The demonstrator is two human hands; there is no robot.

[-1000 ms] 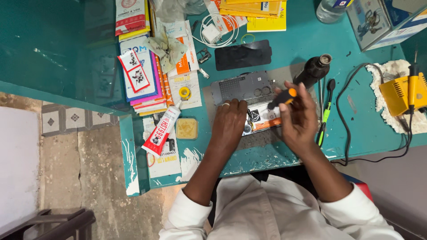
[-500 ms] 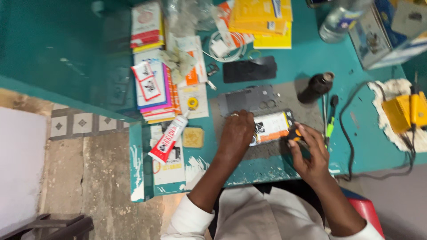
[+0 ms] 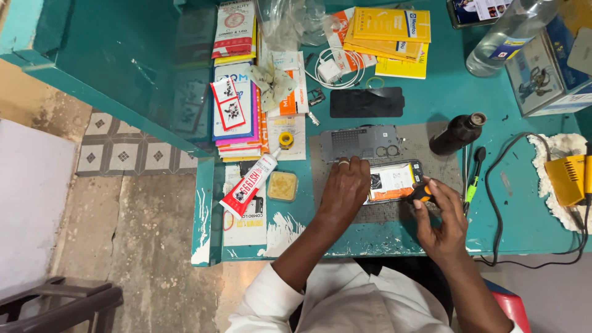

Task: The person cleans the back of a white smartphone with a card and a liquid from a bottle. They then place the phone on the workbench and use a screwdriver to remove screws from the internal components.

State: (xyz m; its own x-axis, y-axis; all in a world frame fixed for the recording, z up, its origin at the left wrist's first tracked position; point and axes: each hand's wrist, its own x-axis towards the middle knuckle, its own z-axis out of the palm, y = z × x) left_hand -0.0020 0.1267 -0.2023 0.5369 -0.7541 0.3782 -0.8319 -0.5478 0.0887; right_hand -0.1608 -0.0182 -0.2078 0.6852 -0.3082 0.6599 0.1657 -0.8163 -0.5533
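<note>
While the phone [image 3: 394, 182] lies opened, its back off and its insides bare, on the grey mat [image 3: 425, 145] at the near edge of the surface [image 3: 468, 98], the left hand [image 3: 345, 191] presses flat on its left end and the right hand [image 3: 441, 216] pinches an orange-handled tool [image 3: 421, 193] at its right end. Just beyond the phone lies a grey frame plate [image 3: 361, 143], then a black panel [image 3: 366, 102]: stripping looks done, reassembly not.

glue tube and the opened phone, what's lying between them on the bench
In the head view, a small square tin of yellowish paste lies between the glue tube and the opened phone. The left hand rests on the phone's near end.
</note>
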